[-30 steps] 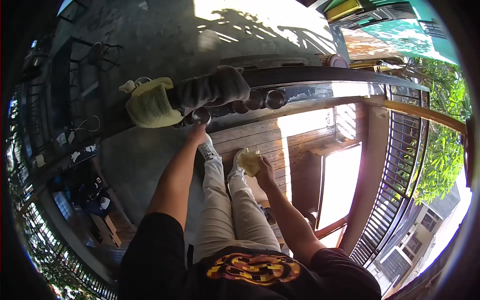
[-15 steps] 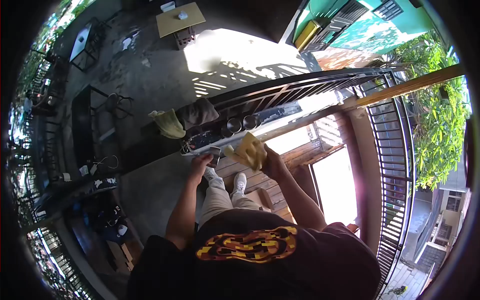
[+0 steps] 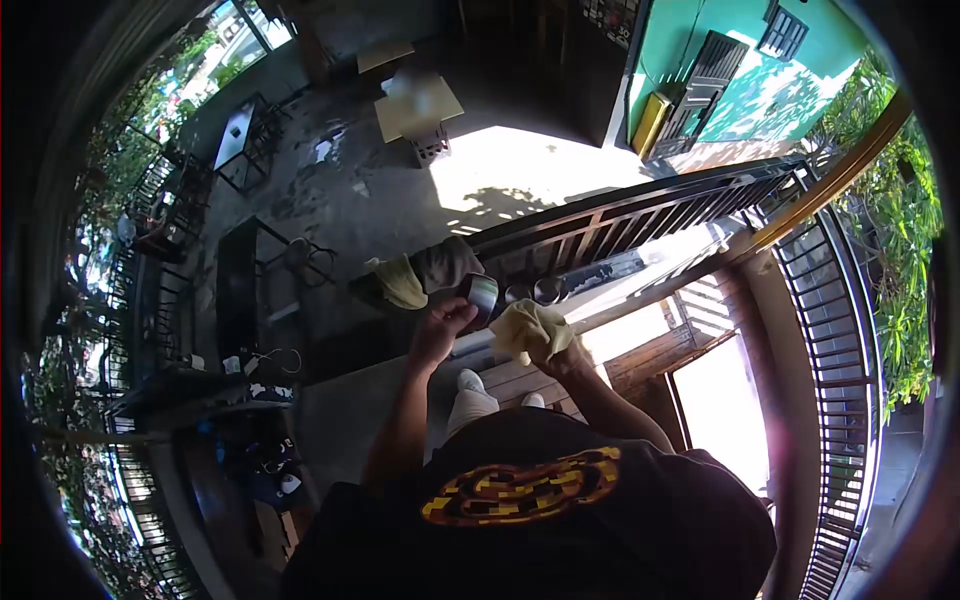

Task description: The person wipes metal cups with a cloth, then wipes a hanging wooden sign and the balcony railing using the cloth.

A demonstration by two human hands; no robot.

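Note:
My left hand (image 3: 438, 333) is closed on the edge of a small shiny metal cup (image 3: 482, 297), held up and tilted; its far side is hidden. Around a pale yellow cloth (image 3: 528, 328) are the fingers of my right hand (image 3: 566, 362), partly covered by its folds. The bunched cloth is just right of the cup, with a small gap between them. Two round metal cups (image 3: 547, 290) stand on the ledge behind. A yellowish cloth (image 3: 402, 283) and a grey cloth (image 3: 448, 264) hang over the railing's left end.
A black metal railing (image 3: 600, 225) runs beyond the ledge. Down on the lower floor are a light wooden table (image 3: 440, 105) and a dark table (image 3: 238, 285). Wooden planks (image 3: 510, 383) lie underfoot. A barred railing (image 3: 835, 350) curves along the right.
Both hands have risen and moved forward with the cup and cloth. The cloth is now bunched over my right hand rather than hanging. The view has shifted, moving the surroundings rightward.

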